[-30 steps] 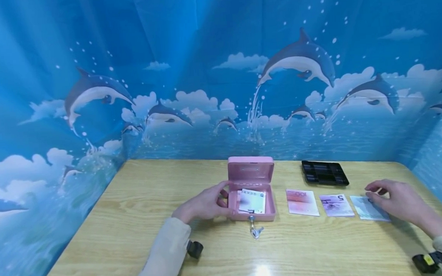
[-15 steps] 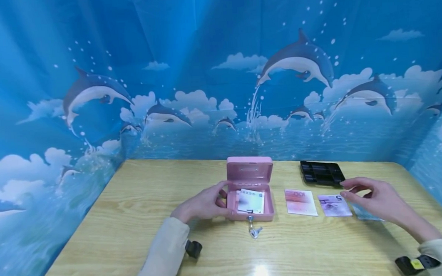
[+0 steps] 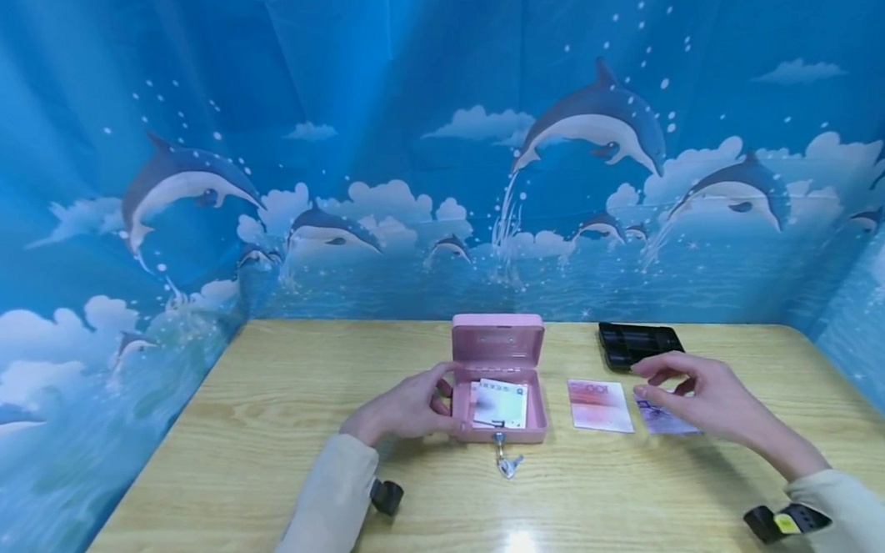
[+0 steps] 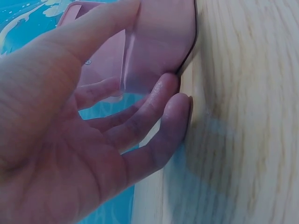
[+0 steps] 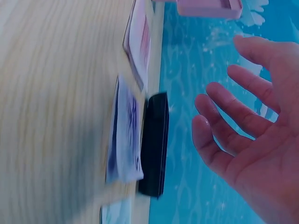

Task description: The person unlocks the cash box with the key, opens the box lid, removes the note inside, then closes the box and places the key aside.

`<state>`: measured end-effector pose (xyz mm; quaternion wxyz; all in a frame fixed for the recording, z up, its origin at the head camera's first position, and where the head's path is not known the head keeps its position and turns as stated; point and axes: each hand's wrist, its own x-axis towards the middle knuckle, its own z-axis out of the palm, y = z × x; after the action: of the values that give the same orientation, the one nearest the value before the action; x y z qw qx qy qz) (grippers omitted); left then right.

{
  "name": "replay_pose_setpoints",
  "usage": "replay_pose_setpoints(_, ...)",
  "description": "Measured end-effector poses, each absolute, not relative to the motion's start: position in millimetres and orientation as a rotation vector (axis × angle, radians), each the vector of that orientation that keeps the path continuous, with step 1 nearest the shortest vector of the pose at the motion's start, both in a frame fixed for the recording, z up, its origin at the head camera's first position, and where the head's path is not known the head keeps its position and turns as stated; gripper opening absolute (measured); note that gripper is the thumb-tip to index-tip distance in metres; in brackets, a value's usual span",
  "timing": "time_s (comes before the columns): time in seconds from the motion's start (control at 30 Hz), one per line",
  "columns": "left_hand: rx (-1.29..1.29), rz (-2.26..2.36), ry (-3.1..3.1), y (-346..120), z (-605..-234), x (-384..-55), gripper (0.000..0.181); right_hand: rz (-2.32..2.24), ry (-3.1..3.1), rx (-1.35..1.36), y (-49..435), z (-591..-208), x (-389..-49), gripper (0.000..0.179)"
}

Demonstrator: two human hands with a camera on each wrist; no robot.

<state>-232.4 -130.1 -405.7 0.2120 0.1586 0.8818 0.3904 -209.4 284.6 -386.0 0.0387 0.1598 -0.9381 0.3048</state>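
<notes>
A pink metal cash box (image 3: pixel 522 436) stands with its lid raised on the wooden table, whitish banknotes (image 3: pixel 503 405) lying inside. My left hand (image 3: pixel 404 408) grips its left side, thumb towards the front corner and index finger near the hinge side. In the left wrist view the other fingers (image 4: pixel 173 112) bend beside the wall, low by the tabletop. My right hand (image 3: pixel 700 392) hovers over a stack of purple banknotes (image 3: pixel 666 419), fingers loosely bent and nothing between them. The right wrist view shows a gap between this hand and the purple stack.
Left of the purple notes lies a red 100 banknote stack (image 3: pixel 601 406). Bluish notes (image 5: pixel 117 213) lie on the other side, hidden by my right hand in the head view. Behind sits a black compartment tray (image 3: pixel 634 346). Keys (image 3: pixel 507 467) hang from the box's front lock.
My right hand has moved left, from over the bluish notes to over the purple stack, holding nothing. My left hand has stayed at the box.
</notes>
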Motion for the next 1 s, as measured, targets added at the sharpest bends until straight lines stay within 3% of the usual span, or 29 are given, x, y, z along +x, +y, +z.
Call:
replay_pose_setpoints(0.27,0.426,1.069,2.461,-131.3,-406.6,-233.0,0.096,0.942,-2.78,0.645,260.2,-389.7,-210.6,0.021)
replay_pose_setpoints(1.0,0.484,1.101,2.443,-132.9,-406.9,-235.2,0.102,1.113,-2.767,0.836,196.1,-399.0,-227.5,0.024)
